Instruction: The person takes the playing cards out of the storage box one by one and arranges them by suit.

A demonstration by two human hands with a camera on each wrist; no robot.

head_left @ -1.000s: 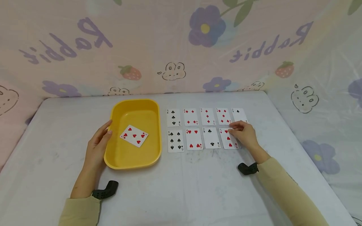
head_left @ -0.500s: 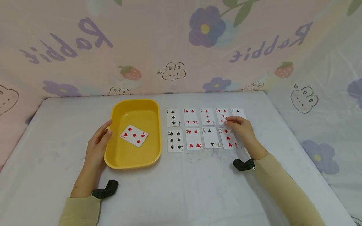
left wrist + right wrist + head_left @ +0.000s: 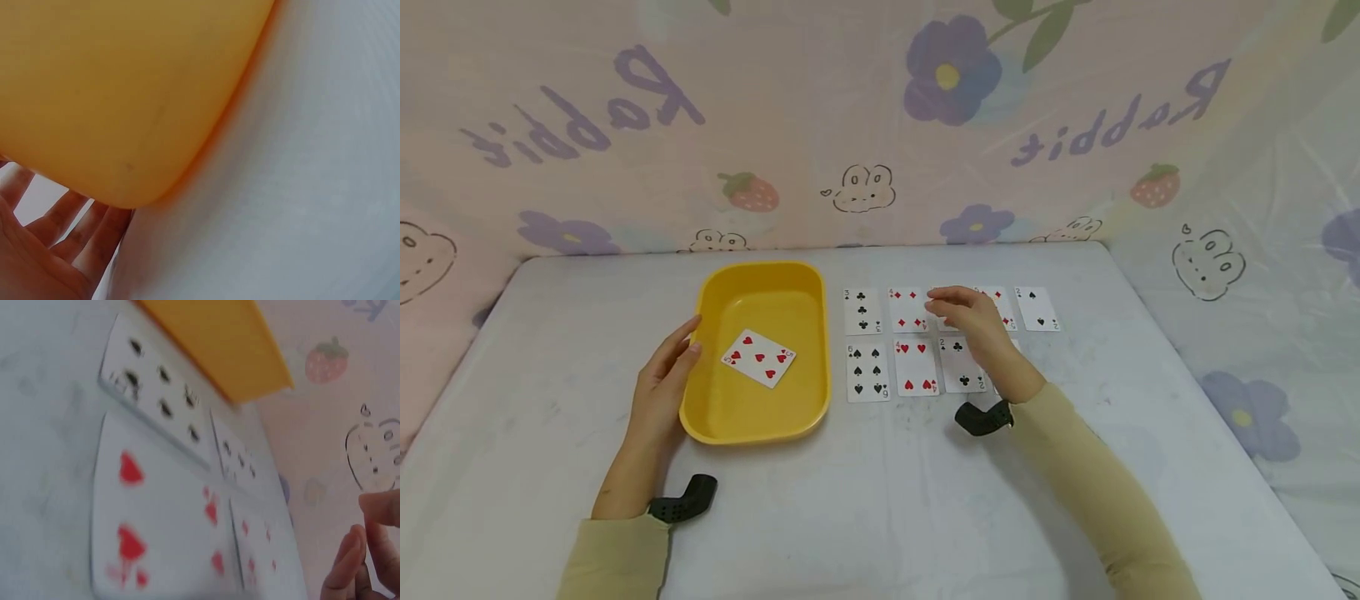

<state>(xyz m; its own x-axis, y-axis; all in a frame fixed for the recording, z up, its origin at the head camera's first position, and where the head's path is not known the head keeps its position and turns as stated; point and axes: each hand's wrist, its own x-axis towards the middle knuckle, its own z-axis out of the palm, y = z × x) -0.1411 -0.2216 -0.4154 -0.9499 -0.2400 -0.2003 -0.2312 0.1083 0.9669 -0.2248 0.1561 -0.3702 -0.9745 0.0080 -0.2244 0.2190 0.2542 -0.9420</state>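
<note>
On the left, the yellow tray (image 3: 745,421) has a five of hearts (image 3: 758,358) lying face up in it. My left hand (image 3: 658,387) rests against the tray's left side, fingers along its outer wall. In the left wrist view those fingers (image 3: 97,240) touch the wall from outside. My right hand (image 3: 985,329) hovers above the card rows, thumb and fingertips near the four of diamonds (image 3: 906,312). No card shows between its fingers (image 3: 381,537) in the right wrist view. It hides most of the three of diamonds and three of hearts.
Face-up cards form two rows right of the tray. The back row includes a three of clubs (image 3: 861,312) and a two of spades (image 3: 1037,309). In front lie a six of spades (image 3: 868,372), four of hearts (image 3: 916,369) and two of clubs (image 3: 958,367). Patterned cloth (image 3: 805,125) hangs behind.
My right hand has moved left over the back row, from near the two of spades to near the four of diamonds, uncovering the two of spades. My left hand stays at the tray.
</note>
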